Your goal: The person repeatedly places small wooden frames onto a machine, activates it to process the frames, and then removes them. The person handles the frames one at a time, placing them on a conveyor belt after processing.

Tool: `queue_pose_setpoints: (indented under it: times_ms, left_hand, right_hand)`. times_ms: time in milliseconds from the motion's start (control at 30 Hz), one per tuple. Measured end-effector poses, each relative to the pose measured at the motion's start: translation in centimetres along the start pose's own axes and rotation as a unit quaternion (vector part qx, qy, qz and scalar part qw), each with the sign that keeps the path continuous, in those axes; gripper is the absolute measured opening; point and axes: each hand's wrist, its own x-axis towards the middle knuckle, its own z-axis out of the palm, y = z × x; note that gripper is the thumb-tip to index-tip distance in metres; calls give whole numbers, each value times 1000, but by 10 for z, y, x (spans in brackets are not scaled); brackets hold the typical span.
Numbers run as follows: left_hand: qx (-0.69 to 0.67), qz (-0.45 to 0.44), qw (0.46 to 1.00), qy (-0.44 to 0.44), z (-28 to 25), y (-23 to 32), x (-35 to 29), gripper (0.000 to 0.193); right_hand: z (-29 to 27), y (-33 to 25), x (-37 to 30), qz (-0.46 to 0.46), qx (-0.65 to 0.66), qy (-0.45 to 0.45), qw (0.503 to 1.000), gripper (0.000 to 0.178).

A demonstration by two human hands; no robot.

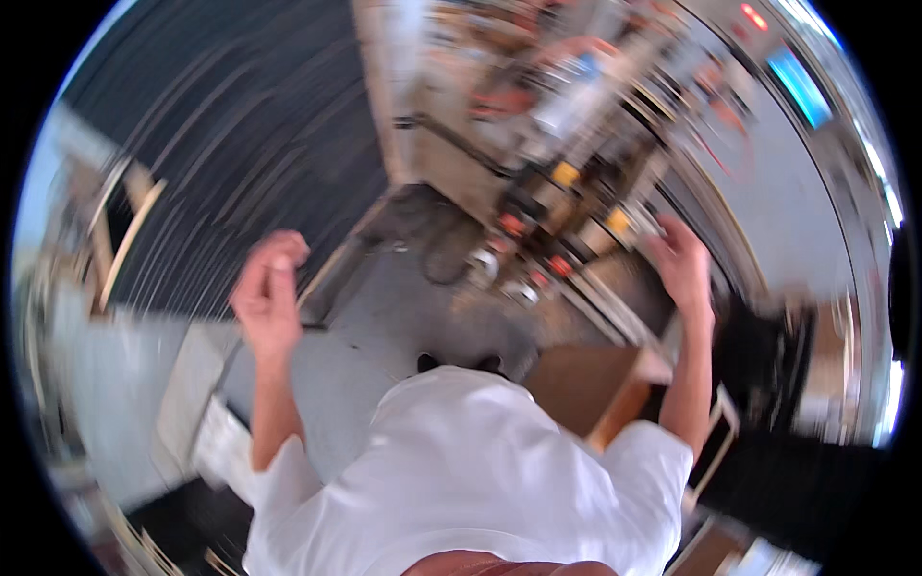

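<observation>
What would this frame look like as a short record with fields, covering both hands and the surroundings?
Left hand: raised, fingers partly curled, nothing visible in it; nearest the dark streaked panel
Right hand: raised beside blurred machinery with yellow and orange parts; contact cannot be told
Clothing: white shirt, short sleeves
Underfoot: grey floor
Lower right of centre: brown box-like thing
Upper right: bright blue screen
Image quality: strong motion blur

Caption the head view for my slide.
Left hand near a dark panel, right hand near blurred machinery, white shirt in the foreground.
</observation>
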Motion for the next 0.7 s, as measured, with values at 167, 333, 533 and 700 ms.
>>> queue_pose_setpoints:
  times_ms: [167, 333, 533, 700]
  left_hand:
    - [-94, -367, 890, -255, 171, -122, -119, 26]
    - [-38, -321, 832, -452, 259, -155, -164, 32]
    - [-13, -248, 814, -524, 350, -130, -137, 37]
    - [-78, -211, 833, -506, 413, -97, -104, 30]
  right_hand:
    - [-83, 53, -82, 112, -117, -39, 986, 38]
    - [-135, 97, -217, 254, -223, 47, 940, 38]
    - [-125, 91, -290, 434, -171, 77, 881, 38]
    - [-117, 91, -304, 495, -134, 99, 853, 28]
